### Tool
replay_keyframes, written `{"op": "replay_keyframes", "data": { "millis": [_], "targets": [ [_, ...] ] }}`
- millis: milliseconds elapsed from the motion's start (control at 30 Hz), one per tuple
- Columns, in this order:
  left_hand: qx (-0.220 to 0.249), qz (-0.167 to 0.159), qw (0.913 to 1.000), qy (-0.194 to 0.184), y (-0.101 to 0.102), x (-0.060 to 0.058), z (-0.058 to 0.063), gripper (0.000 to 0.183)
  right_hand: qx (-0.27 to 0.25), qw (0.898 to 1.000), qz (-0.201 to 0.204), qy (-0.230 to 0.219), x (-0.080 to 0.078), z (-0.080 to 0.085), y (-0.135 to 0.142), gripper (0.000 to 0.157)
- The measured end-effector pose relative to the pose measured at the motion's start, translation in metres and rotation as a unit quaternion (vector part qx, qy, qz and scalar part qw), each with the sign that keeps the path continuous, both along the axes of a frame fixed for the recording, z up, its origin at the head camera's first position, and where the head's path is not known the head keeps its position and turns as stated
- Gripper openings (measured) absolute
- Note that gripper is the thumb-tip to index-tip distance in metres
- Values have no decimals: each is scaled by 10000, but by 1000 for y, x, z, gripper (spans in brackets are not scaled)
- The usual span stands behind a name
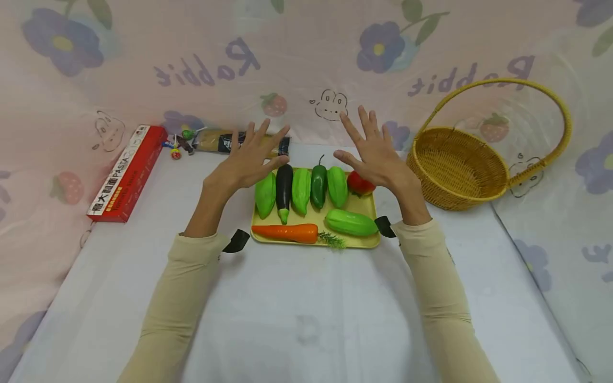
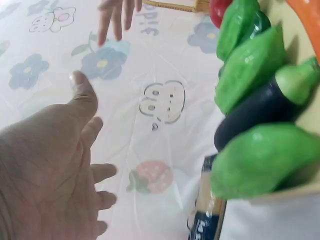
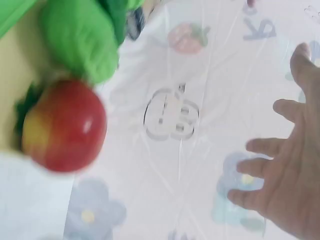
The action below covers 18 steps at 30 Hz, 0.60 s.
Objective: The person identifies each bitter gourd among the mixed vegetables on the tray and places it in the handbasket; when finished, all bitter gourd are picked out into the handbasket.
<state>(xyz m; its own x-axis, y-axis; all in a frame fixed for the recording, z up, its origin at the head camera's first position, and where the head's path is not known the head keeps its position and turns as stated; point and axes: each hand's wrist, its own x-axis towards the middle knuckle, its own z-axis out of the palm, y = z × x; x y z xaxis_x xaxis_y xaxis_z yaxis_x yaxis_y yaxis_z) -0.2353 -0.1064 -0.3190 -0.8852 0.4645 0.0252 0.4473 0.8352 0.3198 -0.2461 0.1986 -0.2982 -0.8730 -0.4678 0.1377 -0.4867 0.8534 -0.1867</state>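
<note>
My left hand (image 1: 251, 157) hovers with spread fingers over the left back part of a yellow tray (image 1: 287, 239), holding nothing. Over the tray's right back part, my right hand (image 1: 375, 154) is raised with its fingers fanned out, also bare. On the tray a row holds an eggplant (image 1: 284, 189), a dark green pepper (image 1: 318, 186), several light green ridged gourds (image 1: 300, 191) and a red tomato-like fruit (image 3: 75, 125). Along the front lie an orange carrot (image 1: 287, 232) with a leafy top and another green gourd (image 1: 351, 222).
A wicker basket (image 1: 460, 199) with a tall handle stands at the right back. To the left lies a red pasta box (image 1: 126, 175). Several lollipops (image 1: 175, 153) and a clear-and-black noodle packet (image 1: 210, 141) sit at the back against the patterned cloth wall (image 1: 306, 64).
</note>
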Motion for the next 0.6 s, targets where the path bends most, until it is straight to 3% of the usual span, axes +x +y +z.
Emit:
{"op": "replay_keyframes", "data": {
  "millis": [167,367,500,600],
  "targets": [
    [-103,-111,9971,-745,-25,2,-13,73,-318,9989,-274,-205,6,8,39,69],
    [-581,-216,9861,-1545,-54,4,-41,101,-340,9903,-1060,-826,19,15,112,67],
    [-858,-518,9777,-1844,-59,4,-61,109,-174,9795,-1446,-1388,27,5,152,72],
    [-965,-623,9759,-1855,-59,3,-69,111,-60,9698,-1512,-1913,30,-10,170,76]
  ]
}}
